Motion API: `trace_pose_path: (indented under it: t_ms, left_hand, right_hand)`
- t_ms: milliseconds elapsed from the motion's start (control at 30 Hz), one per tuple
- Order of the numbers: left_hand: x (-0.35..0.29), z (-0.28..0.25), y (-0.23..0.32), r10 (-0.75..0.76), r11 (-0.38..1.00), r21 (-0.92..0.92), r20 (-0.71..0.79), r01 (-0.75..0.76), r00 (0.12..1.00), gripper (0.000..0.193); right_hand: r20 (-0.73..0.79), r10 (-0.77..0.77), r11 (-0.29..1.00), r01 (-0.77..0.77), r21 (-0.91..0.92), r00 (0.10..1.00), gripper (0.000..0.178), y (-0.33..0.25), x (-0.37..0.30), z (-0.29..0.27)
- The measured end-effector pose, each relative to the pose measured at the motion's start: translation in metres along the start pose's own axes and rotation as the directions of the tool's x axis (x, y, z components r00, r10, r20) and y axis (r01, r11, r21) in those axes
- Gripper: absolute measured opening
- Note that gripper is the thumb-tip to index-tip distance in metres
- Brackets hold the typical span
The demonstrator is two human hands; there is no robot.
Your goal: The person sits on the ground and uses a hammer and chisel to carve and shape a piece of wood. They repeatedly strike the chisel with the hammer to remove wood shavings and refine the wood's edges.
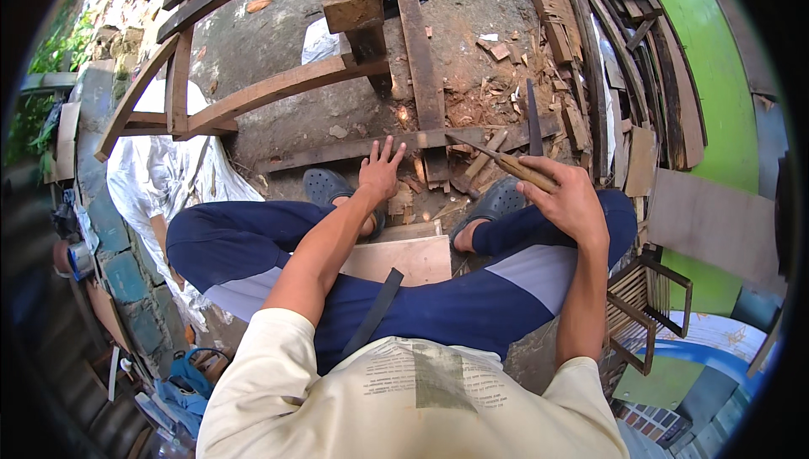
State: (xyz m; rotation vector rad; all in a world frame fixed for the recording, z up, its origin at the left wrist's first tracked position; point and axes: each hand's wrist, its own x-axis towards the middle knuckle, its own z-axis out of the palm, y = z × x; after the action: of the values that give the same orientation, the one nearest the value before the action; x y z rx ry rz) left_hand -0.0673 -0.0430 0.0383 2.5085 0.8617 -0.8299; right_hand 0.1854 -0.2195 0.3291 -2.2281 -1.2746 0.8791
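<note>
The chisel (506, 161), a narrow dark blade on a pale wooden handle, is lying slanted in the right hand (571, 199), its tip pointing up-left toward the dark wooden plank (421, 139) that is running across the dirt in front of the person's feet. The right fingers are wrapping tightly around the handle, thumb pressing along its top. The left hand (379, 171) is reaching forward between the knees with its fingers spreading apart, fingertips resting on or just above the plank's near edge; whether they are actually touching it cannot be told.

The risk, as I judge it, is sitting in that closeness: the blade tip is pointing toward the side where the open left hand is lying, so a slip along the grain could be sending the edge into those fingers. The plank is also lying loose on the ground, unclamped, and could be shifting under a push.

Both feet in dark perforated clogs (324, 187) are bracing near the plank, and a pale board (404, 258) is lying between the legs. Wood chips and offcuts (497, 80) are littering the ground beyond, and curved wooden frame pieces (253, 96) are crossing the upper left. At the lower right a slatted wooden crate (645, 307) is standing; its contents cannot be made out.
</note>
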Motion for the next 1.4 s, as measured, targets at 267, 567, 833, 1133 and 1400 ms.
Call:
trace_pose_path:
  t_ms: [267,567,833,1133,1400]
  left_hand:
    - [0.023,-0.033,0.003,-0.033,0.998,-0.038,0.242,0.044,0.97,0.105]
    - [0.03,-0.037,0.006,-0.041,0.999,0.006,0.3,0.04,0.953,0.104]
    - [0.034,-0.044,0.033,-0.127,0.986,-0.064,0.326,0.156,0.937,0.115]
    - [0.033,-0.041,0.028,-0.113,0.983,-0.104,0.322,0.154,0.94,0.116]
    - [0.039,-0.033,0.025,-0.097,0.994,-0.021,0.308,0.109,0.947,0.115]
  right_hand:
    - [-0.02,0.014,0.984,-0.011,0.18,1.0,0.038,0.006,0.005,-0.004]
    - [-0.103,0.002,0.997,0.006,0.071,0.995,0.034,0.016,-0.007,0.003]
    - [-0.123,0.021,1.0,-0.018,0.024,0.992,0.034,0.012,-0.011,0.007]
    - [-0.14,-0.087,0.996,0.087,-0.009,0.986,0.03,0.012,-0.014,0.009]
    - [-0.194,-0.144,0.99,0.14,-0.035,0.97,0.029,0.013,-0.017,0.016]
